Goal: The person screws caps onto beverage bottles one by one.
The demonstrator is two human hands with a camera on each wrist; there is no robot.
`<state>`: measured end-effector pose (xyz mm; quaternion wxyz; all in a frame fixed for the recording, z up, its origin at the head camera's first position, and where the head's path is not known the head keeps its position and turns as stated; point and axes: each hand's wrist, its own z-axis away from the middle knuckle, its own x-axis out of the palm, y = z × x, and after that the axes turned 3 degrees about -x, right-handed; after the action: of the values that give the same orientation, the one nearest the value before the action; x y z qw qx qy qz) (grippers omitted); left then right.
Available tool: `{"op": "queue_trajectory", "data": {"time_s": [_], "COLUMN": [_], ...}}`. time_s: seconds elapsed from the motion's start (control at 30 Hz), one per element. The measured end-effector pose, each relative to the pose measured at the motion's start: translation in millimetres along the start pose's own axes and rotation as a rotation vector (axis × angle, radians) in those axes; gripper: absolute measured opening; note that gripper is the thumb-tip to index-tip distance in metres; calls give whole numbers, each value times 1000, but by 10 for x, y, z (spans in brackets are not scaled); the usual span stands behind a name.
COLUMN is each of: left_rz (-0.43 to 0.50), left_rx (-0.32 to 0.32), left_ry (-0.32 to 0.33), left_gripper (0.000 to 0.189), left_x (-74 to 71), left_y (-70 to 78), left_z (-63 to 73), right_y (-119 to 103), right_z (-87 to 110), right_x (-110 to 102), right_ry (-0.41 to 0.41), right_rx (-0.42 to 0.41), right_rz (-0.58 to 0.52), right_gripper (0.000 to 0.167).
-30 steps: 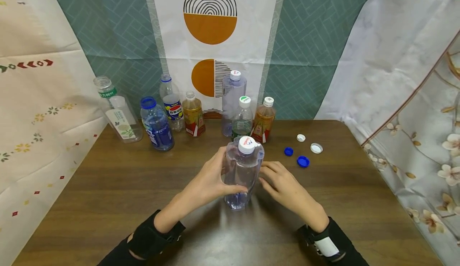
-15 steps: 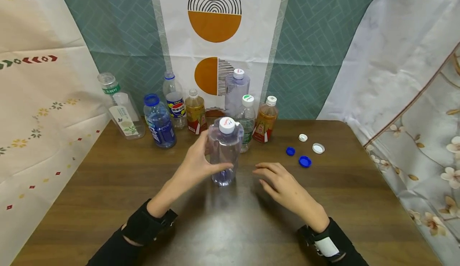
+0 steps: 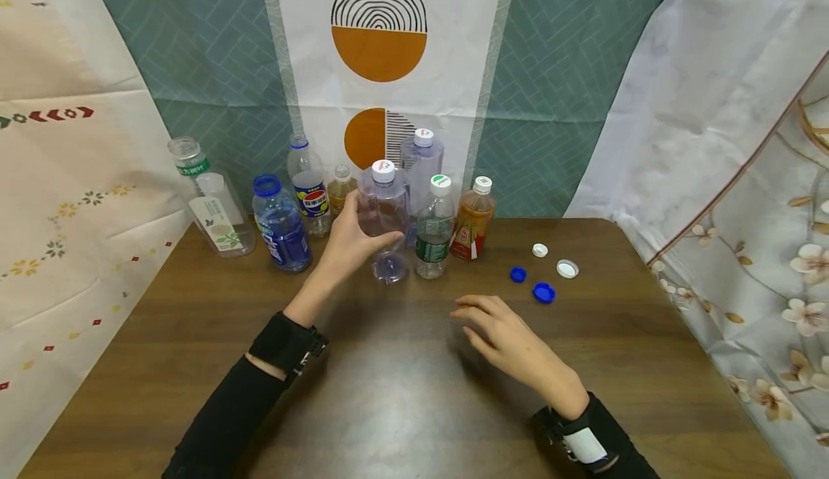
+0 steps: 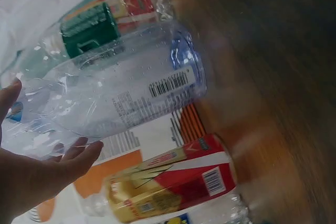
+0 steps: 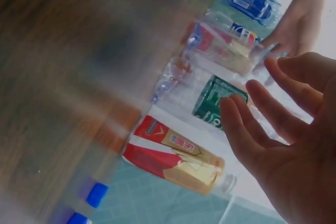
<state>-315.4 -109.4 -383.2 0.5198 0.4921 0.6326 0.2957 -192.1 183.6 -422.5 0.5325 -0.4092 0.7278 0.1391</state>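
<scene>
My left hand [image 3: 346,245] grips a clear plastic bottle [image 3: 385,213] with a white cap, thumb in front and fingers behind. The bottle is at the back row, just left of a green-label bottle [image 3: 434,234], with its base low over the wooden table [image 3: 401,393]. In the left wrist view the bottle [image 4: 121,93] shows a barcode and my left hand's fingertips [image 4: 79,153] press its side. My right hand [image 3: 501,335] hovers open and empty over the table's middle. The right wrist view shows that hand's [image 5: 286,140] fingers spread.
Along the back stand a tilted clear bottle [image 3: 210,202], a blue bottle [image 3: 281,227], a Pepsi bottle [image 3: 309,191], a tall clear bottle [image 3: 424,159] and two amber tea bottles [image 3: 471,224]. Two blue caps [image 3: 544,293] and two white caps [image 3: 567,269] lie at the right.
My left hand has carried the clear bottle from near the table's middle back and left into the row of bottles. The right hand let go of it and stayed put.
</scene>
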Motion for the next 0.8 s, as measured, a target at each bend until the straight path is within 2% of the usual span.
{"op": "queue_trajectory", "data": {"time_s": [0.13,0.3,0.57,0.8], "left_rz": [-21,-26,-30,-77], "left_rx": [-24,-48,-68,-83], "left_ry": [-4,-19,-56,-86], "left_gripper": [94,95,97,113], "left_x": [54,95,125,97], "left_y": [-37,-31,-31,-118], "left_z": [-137,-216,-244,-142], "right_y": [-6,-5,-9,-32], "right_z": [4,5,6,1], "right_x": [-9,-29,-19,-11], "right_ry": [-10,-26,-17,-26], "right_rx": [5,11,-6,-18], "right_rz": [-1,-6,-6,-25], "right_gripper": [27,26,26,27]}}
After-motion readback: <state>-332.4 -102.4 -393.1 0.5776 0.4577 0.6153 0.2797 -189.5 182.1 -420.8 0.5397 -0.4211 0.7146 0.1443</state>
